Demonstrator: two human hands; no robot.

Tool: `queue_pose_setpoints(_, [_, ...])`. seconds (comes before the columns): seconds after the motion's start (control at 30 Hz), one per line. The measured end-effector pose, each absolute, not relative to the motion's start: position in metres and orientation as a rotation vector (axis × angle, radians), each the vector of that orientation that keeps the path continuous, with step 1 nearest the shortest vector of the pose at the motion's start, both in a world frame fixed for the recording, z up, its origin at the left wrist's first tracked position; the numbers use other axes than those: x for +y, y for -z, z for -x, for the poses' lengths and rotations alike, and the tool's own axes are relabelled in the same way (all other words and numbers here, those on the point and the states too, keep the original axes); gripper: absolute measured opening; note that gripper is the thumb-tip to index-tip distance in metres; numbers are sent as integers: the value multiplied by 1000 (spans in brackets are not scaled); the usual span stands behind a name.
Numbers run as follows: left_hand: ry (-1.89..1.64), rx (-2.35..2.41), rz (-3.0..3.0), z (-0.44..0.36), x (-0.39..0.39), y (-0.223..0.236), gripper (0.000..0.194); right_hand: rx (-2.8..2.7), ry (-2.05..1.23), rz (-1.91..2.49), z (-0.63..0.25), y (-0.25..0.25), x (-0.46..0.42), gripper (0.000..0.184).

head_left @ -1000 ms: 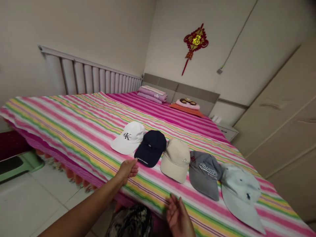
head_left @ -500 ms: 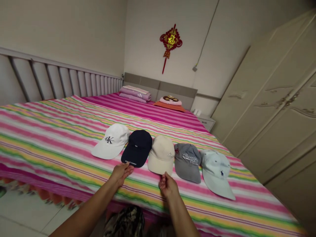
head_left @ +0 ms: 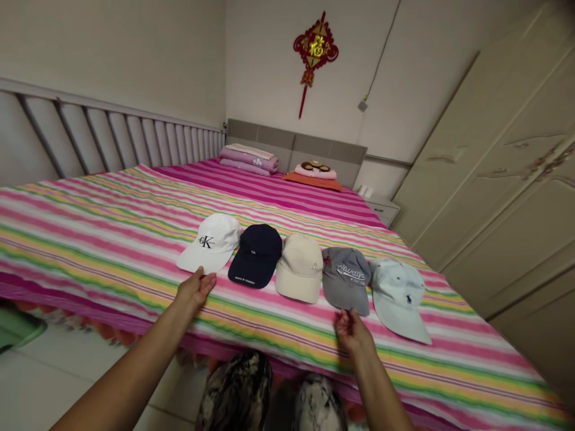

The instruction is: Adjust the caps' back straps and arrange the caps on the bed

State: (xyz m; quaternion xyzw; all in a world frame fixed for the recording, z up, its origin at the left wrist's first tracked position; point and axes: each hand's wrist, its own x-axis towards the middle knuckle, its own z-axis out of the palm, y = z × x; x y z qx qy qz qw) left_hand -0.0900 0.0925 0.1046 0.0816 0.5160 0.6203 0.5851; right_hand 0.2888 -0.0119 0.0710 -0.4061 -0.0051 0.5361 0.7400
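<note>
Several baseball caps lie in a row on the striped bedcover, brims facing me. My left hand (head_left: 196, 291) is at the front brim edge of the white cap (head_left: 215, 239) with the "CK" letters, fingers closed on the edge. My right hand (head_left: 353, 330) pinches the brim edge of the grey cap (head_left: 345, 278) with white "Always" lettering. Between them lie a navy cap (head_left: 256, 254) and a beige cap (head_left: 300, 266), which neither hand touches. At the right end rests a pale blue cap (head_left: 399, 293) with a small dark emblem.
The bed, with its striped cover (head_left: 112, 233), fills the middle. Folded purple bedding (head_left: 249, 160) and a pink-and-orange pile (head_left: 314, 173) lie by the headboard (head_left: 323, 152). A white railing (head_left: 135, 134) runs along the left, a wardrobe (head_left: 507, 167) along the right. My knees (head_left: 238, 389) are below.
My left hand has moved left from the navy cap's brim to the white cap's brim. My right hand has moved right from the beige cap to the grey one.
</note>
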Motion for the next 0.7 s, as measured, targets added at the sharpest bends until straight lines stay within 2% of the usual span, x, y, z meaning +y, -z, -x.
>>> queue_pose_setpoints(0.47, [-1530, 1276, -352, 74, 96, -95, 18, 79, -957, 1108, -280, -63, 0, 12])
queue_pose_setpoints(0.7, [-1478, 1253, -397, 81, 87, -92, 16, 121, -806, 1146, -322, -62, -28, 20])
